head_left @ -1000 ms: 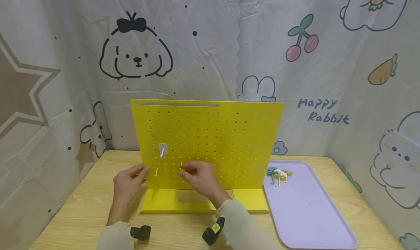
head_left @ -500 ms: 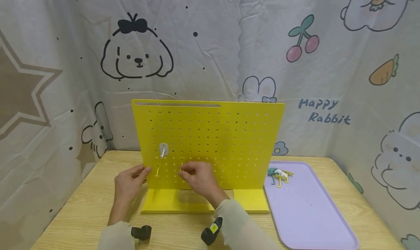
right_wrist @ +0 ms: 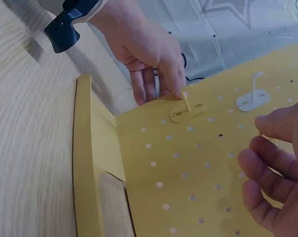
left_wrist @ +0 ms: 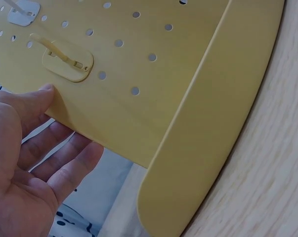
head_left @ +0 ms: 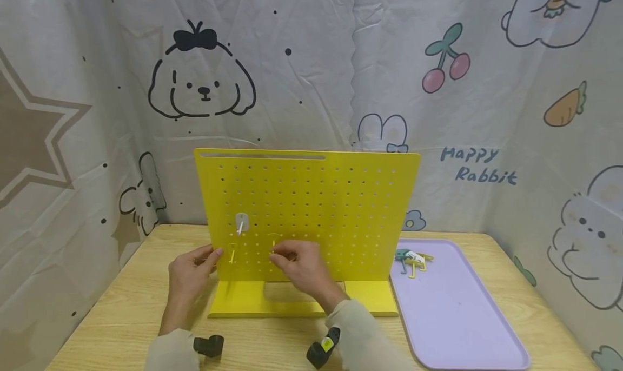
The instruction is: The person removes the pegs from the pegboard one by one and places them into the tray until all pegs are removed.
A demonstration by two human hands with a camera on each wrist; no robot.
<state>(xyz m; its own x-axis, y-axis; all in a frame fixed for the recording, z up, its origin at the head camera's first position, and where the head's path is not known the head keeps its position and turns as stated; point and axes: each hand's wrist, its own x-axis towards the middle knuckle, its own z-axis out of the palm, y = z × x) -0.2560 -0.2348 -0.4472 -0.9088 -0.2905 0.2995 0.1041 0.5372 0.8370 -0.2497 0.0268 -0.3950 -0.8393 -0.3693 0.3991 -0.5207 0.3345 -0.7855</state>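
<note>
A yellow pegboard [head_left: 302,198] stands upright on its own base. At its left edge my left hand [head_left: 190,273] grips the board, thumb in front and fingers behind. My right hand [head_left: 303,265] pinches a yellow hook [head_left: 273,238] against the lower left part of the board; the fingers hide much of it, and whether its pegs sit in holes I cannot tell. Close to the left hand, another yellow hook [left_wrist: 69,61] is mounted on the board. Above that one is a white hook [head_left: 242,223], also mounted.
To the right of the board a lilac tray [head_left: 457,317] lies on the wooden table [head_left: 121,306]. Several green, white and yellow hooks [head_left: 413,258] are heaped at its far left corner. A printed curtain [head_left: 302,79] hangs behind the table.
My right hand has shifted slightly to the right along the board, and the yellow hook it pinches has moved with it. The left hand keeps its grip on the edge.
</note>
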